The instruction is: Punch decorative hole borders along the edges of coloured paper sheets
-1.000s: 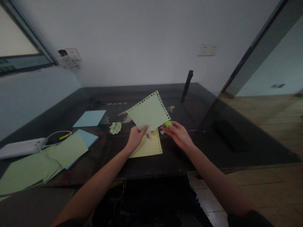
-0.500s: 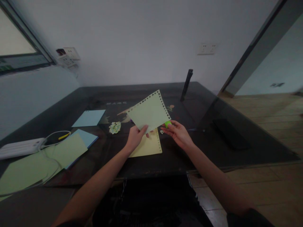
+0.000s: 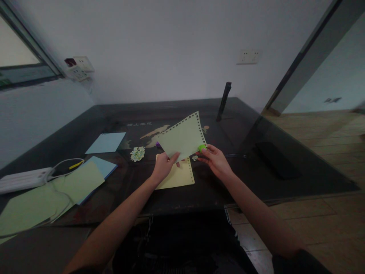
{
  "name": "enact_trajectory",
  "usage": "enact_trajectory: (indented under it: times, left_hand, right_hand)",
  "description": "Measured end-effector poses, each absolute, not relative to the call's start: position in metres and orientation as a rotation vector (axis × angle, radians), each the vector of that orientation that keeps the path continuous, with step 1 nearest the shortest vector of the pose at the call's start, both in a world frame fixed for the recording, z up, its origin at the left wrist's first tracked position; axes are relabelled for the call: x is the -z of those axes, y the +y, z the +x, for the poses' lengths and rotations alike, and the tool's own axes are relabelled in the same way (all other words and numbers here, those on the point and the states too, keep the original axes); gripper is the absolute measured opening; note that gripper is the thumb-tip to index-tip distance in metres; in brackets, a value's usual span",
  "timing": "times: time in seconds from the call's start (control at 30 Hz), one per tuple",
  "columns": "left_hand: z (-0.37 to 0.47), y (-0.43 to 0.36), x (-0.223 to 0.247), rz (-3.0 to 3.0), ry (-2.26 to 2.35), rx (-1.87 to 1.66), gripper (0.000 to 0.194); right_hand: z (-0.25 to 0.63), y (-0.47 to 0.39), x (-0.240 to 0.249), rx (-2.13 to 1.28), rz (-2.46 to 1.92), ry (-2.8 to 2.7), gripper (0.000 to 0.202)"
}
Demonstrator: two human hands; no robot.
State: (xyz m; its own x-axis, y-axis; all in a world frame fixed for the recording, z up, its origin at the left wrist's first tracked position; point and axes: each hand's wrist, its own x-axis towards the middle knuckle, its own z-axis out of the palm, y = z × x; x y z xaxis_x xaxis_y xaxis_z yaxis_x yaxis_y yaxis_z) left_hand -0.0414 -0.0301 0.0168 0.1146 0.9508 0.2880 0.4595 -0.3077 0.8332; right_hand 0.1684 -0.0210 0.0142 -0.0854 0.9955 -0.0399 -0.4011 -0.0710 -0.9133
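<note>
A pale green sheet of paper (image 3: 182, 135) is held up over the table, with dark-looking cut-outs along two of its edges. My left hand (image 3: 164, 166) pinches its lower edge, thumb on top. At the sheet's lower right corner, my right hand (image 3: 216, 160) grips a small bright green hole punch (image 3: 202, 147), which overlaps the paper's edge. Underneath lies a yellow sheet (image 3: 179, 177) with a row of holes down its right side. Small paper bits (image 3: 194, 158) lie beside the right fingers. A pile of pale cut-out pieces (image 3: 137, 153) sits left of my left hand.
Blue paper (image 3: 106, 143) and green sheets (image 3: 54, 194) lie on the left side of the dark table (image 3: 137, 198). A white power strip (image 3: 25, 180) with a cable rests there too. Toward the back right stands a black upright object (image 3: 224, 101). A dark flat object (image 3: 276, 160) lies at right.
The pale green sheet has shifted slightly right and tilted, its upper corner moving right. The green hole punch now shows more fully over the corner of the sheet.
</note>
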Motion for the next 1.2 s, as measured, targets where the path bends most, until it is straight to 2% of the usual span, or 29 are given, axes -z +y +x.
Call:
enact_trajectory:
  times: [0.37,0.6,1.2]
  left_hand:
    - [-0.0421,-0.028,-0.0156,1.762,1.342,-1.113,0.035]
    - [-0.0419,-0.0282,-0.0161,1.781,1.316,-1.095,0.037]
    - [-0.0418,-0.0269,-0.0147,1.778,1.298,-1.096,0.035]
  right_hand:
    - [0.1696,-0.0216,-0.0155,-1.45,-0.903,-0.906,0.029]
    - [0.1706,-0.021,-0.015,-1.425,-0.896,-0.927,0.025]
    - [0.1699,-0.0219,-0.0158,-1.413,-0.897,-0.889,0.029]
